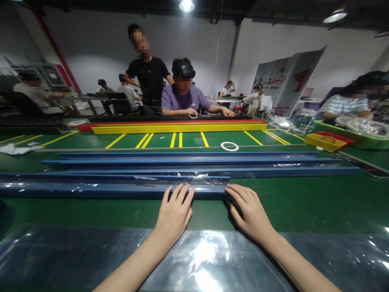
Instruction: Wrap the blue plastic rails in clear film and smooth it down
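Front blue channel lies under a loosely open left hand, half-open right hand at its end, neither gripping, probably steadying it.

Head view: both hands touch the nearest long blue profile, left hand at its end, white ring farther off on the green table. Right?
One error: the head view shows the right hand at the end of the nearest long blue profile; the left hand touches it farther in. The white ring is on the green table, as stated.
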Demonstrator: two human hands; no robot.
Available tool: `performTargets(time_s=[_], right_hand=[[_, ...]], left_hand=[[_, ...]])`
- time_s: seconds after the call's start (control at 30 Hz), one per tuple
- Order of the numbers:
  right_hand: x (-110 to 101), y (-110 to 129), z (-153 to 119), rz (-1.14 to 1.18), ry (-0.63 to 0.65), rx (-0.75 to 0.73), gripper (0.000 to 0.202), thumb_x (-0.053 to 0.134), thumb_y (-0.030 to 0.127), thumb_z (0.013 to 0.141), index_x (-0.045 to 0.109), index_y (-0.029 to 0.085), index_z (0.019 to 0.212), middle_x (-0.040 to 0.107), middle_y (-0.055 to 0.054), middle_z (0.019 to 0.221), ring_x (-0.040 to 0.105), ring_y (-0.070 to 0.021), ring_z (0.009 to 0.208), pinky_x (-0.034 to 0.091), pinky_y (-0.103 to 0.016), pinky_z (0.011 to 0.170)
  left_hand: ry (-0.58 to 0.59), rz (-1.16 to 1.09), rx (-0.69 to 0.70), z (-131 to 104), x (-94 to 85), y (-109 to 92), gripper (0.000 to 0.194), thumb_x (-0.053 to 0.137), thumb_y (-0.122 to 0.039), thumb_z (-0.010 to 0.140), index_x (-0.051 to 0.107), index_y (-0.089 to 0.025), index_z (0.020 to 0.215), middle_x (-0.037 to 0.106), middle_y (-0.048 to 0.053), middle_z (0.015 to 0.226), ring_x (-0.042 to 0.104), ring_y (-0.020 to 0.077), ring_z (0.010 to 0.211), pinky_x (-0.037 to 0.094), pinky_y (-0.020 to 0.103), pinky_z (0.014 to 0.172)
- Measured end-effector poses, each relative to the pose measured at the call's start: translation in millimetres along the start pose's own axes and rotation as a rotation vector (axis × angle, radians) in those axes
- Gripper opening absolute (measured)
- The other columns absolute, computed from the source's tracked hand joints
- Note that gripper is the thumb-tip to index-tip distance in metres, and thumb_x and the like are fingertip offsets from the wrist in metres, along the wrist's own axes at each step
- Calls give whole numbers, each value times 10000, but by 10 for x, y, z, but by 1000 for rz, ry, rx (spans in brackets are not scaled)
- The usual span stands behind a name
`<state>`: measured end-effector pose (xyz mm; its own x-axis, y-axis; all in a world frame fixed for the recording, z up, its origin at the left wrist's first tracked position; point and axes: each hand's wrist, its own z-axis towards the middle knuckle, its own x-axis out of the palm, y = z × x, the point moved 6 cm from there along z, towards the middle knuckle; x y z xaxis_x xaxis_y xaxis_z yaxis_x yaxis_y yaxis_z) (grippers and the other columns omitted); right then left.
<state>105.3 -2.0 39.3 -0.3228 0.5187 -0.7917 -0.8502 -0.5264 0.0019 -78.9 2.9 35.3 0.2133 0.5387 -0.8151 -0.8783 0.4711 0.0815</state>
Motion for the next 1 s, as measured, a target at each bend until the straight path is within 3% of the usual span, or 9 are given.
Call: performTargets(time_s=[0.23,0.4,0.6,0.9,1.0], right_hand=[[-22,-102,-10,-17,-64,133,267,408,192,786,536,186,1021,596,-86,1015,515,-211,971,368,-409,850],[21,-29,-2,11,30,40,368,413,208,779,480,160,1138,563,-95,1126,473,-214,1061,344,-422,901],[90,86,-12,-1,185,-97,498,371,207,810,312,174,1303,414,-76,1315,328,-183,1223,287,-413,977],[47,-53,-22,-59,7,47,379,397,200,800,452,155,1173,527,-102,1192,438,-196,1130,325,-410,938],[64,-76,-25,-38,1,55,364,404,200,796,466,151,1151,550,-98,1160,458,-195,1107,347,-405,919]], left_hand=[[-47,44,-92,-1,-42,46,347,419,-170,795,547,-192,1116,594,88,1080,505,247,1030,316,443,921],[-44,19,-24,-5,-17,22,358,401,-178,808,521,-185,1145,557,79,1161,463,247,1093,295,437,943],[-4,-29,86,-12,25,-35,405,402,-161,803,464,-185,1202,507,50,1234,433,224,1133,292,400,958],[-41,50,-66,-10,-19,41,350,399,-166,808,526,-174,1133,588,75,1102,500,236,1042,314,408,913],[-36,77,-101,-12,-19,55,339,412,-169,802,542,-179,1115,592,78,1087,503,242,1031,313,414,910]])
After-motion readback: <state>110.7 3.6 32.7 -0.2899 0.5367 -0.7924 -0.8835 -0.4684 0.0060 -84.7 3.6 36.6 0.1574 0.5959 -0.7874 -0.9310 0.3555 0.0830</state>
